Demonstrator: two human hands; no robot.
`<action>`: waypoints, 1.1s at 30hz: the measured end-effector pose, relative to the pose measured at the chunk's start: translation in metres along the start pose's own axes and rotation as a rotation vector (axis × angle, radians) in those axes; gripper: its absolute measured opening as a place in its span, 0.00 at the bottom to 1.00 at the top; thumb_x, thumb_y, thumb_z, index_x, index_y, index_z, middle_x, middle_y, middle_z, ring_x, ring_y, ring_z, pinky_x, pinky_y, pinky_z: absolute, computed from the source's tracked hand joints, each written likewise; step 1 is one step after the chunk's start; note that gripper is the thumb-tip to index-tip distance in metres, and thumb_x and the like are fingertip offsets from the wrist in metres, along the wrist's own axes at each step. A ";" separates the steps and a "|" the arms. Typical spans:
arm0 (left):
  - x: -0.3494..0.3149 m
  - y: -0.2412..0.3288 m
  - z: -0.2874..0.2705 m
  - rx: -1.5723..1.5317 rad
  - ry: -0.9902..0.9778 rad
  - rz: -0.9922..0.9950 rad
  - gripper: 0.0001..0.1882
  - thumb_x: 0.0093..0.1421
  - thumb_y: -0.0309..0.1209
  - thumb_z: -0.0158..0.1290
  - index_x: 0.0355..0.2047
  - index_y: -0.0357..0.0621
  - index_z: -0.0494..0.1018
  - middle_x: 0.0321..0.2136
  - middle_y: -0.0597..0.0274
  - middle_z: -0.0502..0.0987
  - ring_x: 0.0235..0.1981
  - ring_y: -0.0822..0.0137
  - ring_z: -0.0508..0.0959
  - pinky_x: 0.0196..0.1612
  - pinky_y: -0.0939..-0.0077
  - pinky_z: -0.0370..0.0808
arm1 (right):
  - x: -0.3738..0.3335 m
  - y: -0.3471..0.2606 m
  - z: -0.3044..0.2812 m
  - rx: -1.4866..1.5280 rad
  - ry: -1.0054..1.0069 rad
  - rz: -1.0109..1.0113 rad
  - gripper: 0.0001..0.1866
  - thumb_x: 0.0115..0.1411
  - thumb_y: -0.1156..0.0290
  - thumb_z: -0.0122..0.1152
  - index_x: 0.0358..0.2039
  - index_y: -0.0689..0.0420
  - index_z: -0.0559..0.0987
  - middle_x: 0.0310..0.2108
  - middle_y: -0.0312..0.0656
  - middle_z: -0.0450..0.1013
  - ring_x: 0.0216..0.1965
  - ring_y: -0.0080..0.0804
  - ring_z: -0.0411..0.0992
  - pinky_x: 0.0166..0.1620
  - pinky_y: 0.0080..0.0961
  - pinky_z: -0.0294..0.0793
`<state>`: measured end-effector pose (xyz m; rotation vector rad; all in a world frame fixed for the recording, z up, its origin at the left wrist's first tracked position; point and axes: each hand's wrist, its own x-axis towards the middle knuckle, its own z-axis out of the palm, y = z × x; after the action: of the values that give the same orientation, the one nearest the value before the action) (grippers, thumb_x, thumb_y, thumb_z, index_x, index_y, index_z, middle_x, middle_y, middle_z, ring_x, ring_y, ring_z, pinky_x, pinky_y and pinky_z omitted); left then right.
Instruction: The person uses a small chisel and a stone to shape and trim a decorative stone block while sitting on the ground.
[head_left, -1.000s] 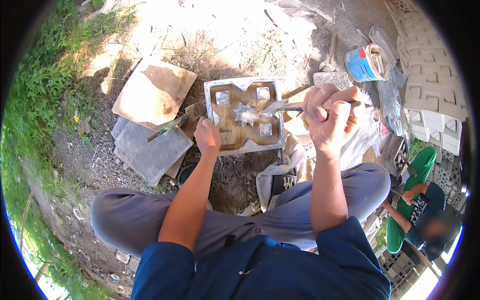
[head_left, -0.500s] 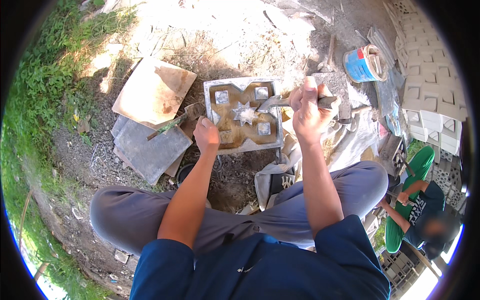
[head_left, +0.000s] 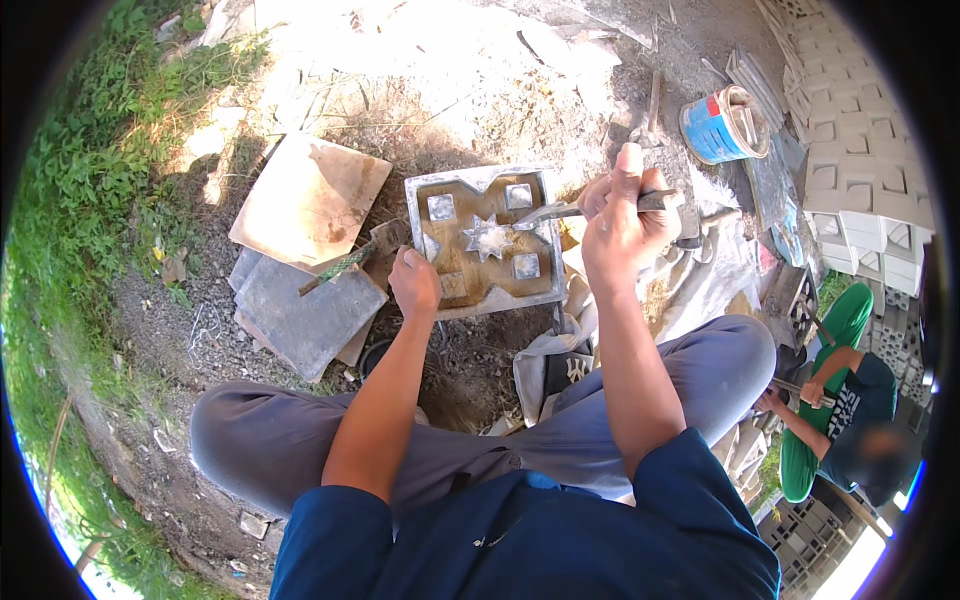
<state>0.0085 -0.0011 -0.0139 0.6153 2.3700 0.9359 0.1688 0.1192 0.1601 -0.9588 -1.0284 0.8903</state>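
A square metal mould [head_left: 500, 304] with a raised eight-pointed star [head_left: 488, 239] and small square blocks sits between my knees, brownish material filling the spaces around them. My left hand [head_left: 415, 284] is closed on the mould's left edge, fingertips pressed against the rim. In my right hand [head_left: 630, 225] is a small trowel, its handle wrapped by my fingers with the thumb pointing up and away. The trowel blade [head_left: 538, 216] lies over the right side of the mould, its tip close to the star; whether it touches the material I cannot tell.
Left of the mould lie flat boards [head_left: 312, 190], grey slabs [head_left: 305, 305] and a green-handled tool [head_left: 345, 266]. A blue bucket [head_left: 715, 130] stands at far right, near stacked pale blocks [head_left: 855, 160]. Another person [head_left: 850, 400] sits at right, holding a tool. Plants [head_left: 90, 190] grow at left.
The view has shifted slightly. The trowel blade and the mould sit at a slightly different angle. Both hands keep their grips.
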 end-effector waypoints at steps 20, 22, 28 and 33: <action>0.000 -0.003 -0.001 -0.009 -0.019 0.027 0.18 0.62 0.36 0.34 0.29 0.33 0.67 0.29 0.34 0.73 0.36 0.30 0.71 0.41 0.43 0.64 | -0.010 -0.009 -0.005 0.168 -0.114 -0.031 0.19 0.58 0.92 0.55 0.17 0.59 0.62 0.14 0.38 0.66 0.16 0.17 0.63 0.27 0.26 0.77; -0.005 -0.003 0.004 -0.009 -0.003 0.041 0.18 0.62 0.36 0.34 0.29 0.32 0.67 0.29 0.34 0.73 0.36 0.30 0.71 0.41 0.43 0.64 | -0.009 0.013 -0.013 0.106 -0.136 -0.098 0.19 0.58 0.92 0.56 0.17 0.58 0.63 0.14 0.38 0.66 0.16 0.17 0.62 0.25 0.26 0.75; -0.005 0.002 0.000 0.021 -0.069 -0.004 0.20 0.64 0.37 0.31 0.31 0.34 0.68 0.34 0.32 0.74 0.41 0.28 0.71 0.44 0.41 0.63 | 0.019 -0.016 -0.012 0.230 -0.513 -0.045 0.23 0.67 0.62 0.56 0.18 0.58 0.63 0.13 0.34 0.59 0.15 0.18 0.58 0.18 0.19 0.58; -0.004 0.003 -0.001 -0.047 -0.026 -0.010 0.19 0.62 0.36 0.34 0.28 0.32 0.67 0.27 0.35 0.73 0.35 0.31 0.72 0.41 0.45 0.65 | 0.020 -0.030 -0.011 0.389 -0.421 0.213 0.38 0.64 0.31 0.37 0.15 0.54 0.58 0.11 0.31 0.49 0.13 0.21 0.45 0.19 0.23 0.43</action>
<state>0.0116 -0.0017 -0.0102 0.5931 2.3196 0.9712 0.1889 0.1254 0.1913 -0.5671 -1.0601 1.4534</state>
